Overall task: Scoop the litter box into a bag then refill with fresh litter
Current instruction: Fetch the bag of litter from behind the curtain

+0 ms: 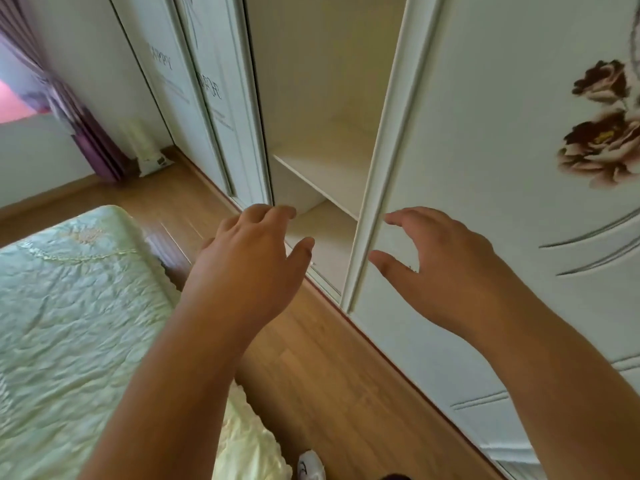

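You face a tall white wardrobe (325, 98), its gap showing bare pale shelves (329, 168); no litter box, bag or litter shows anywhere in view, so you cannot tell where they lie relative to your fingers. The sliding door (485, 168) with a dark flower print stands at your right, its edge between your hands. A pale green quilted bed (69, 306) fills the lower left over the wooden floor (311, 375). Your left hand (252, 251) hangs before the opening, fingers loosely curled, holding nothing. Your right hand (440, 258) hovers by the door's edge, fingers spread and relaxed, gripping nothing.
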Demonstrator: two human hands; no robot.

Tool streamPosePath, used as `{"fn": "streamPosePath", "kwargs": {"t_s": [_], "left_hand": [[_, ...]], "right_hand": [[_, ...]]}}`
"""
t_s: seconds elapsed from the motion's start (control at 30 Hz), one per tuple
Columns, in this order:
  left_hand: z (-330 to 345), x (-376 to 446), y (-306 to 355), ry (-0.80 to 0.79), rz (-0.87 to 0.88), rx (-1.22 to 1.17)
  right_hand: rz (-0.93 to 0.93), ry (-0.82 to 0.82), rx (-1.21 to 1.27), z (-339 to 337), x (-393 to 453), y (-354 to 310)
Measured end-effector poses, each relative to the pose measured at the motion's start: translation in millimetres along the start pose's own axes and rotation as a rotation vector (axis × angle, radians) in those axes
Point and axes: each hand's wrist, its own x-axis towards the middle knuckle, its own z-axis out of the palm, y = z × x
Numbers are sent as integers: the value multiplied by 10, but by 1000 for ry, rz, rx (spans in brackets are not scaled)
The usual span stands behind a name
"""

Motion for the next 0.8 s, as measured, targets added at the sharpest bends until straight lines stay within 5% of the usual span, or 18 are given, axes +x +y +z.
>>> {"fn": "streamPosePath", "kwargs": {"t_s": [0.37, 0.8], "left_hand": [[-298, 621, -651, 74, -345, 25], [-483, 1770, -591, 260, -618, 4]], "right_hand": [[-399, -107, 76, 195, 1584, -729], [-709, -187, 130, 160, 3377, -1035]]}}
